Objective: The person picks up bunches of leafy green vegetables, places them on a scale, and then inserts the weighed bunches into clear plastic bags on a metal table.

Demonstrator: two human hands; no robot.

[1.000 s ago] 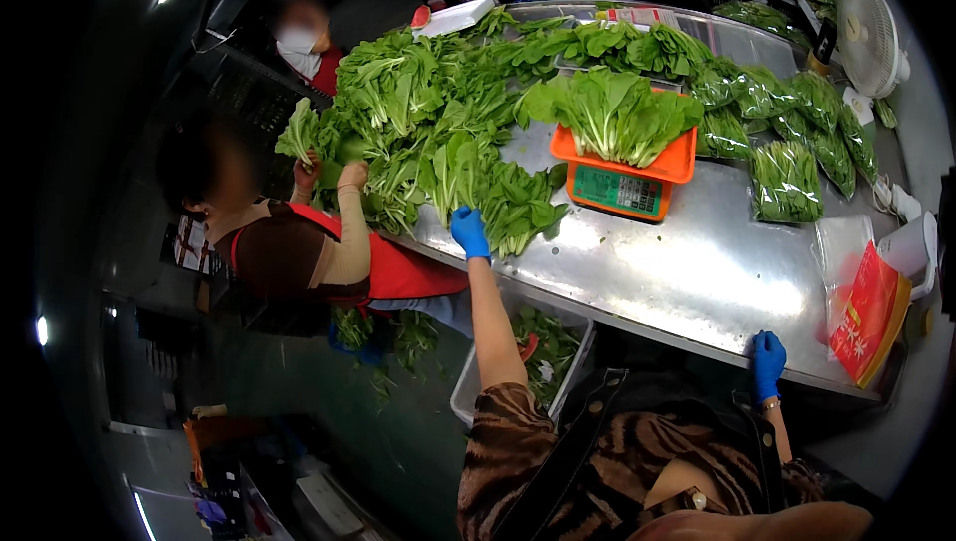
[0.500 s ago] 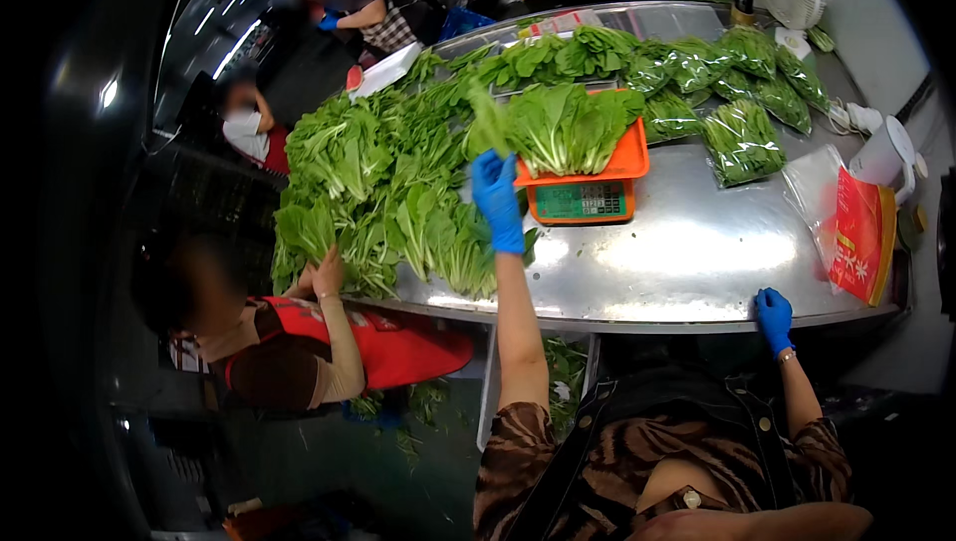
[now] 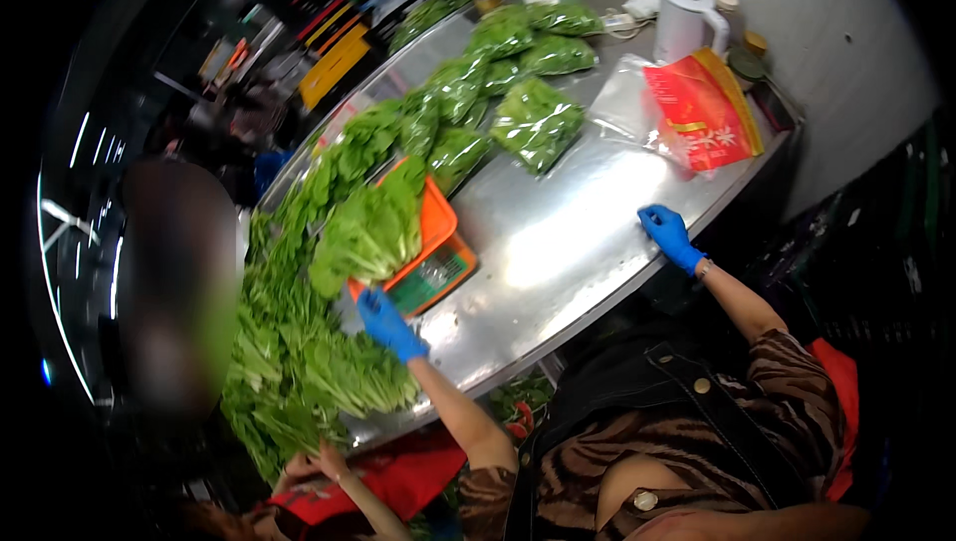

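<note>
My left hand [image 3: 390, 325], in a blue glove, is at the near left corner of the orange tray [image 3: 439, 219] of a scale. Its fingers are curled beside the stem ends of a pile of leafy greens [image 3: 366, 234] on that tray; whether a stem is between them is hidden. Below the tray shows the scale's green panel [image 3: 430, 280]. My right hand [image 3: 671, 235], also gloved in blue, rests curled at the near edge of the metal table [image 3: 568, 257] with nothing visible in it. Loose leafy greens [image 3: 299, 342] lie heaped left of the scale.
Several clear bags of greens [image 3: 538, 123] lie behind the scale. A red and yellow bag [image 3: 702, 113], clear plastic bags [image 3: 627, 103] and a white jug [image 3: 687, 23] are at the right. A co-worker's hands [image 3: 324, 463] touch the heap at the near left.
My view has turned, so the table now slants. The bunch of greens that my left hand held raised no longer shows there; the hand is lower, by the tray corner. My right hand stays by the table edge.
</note>
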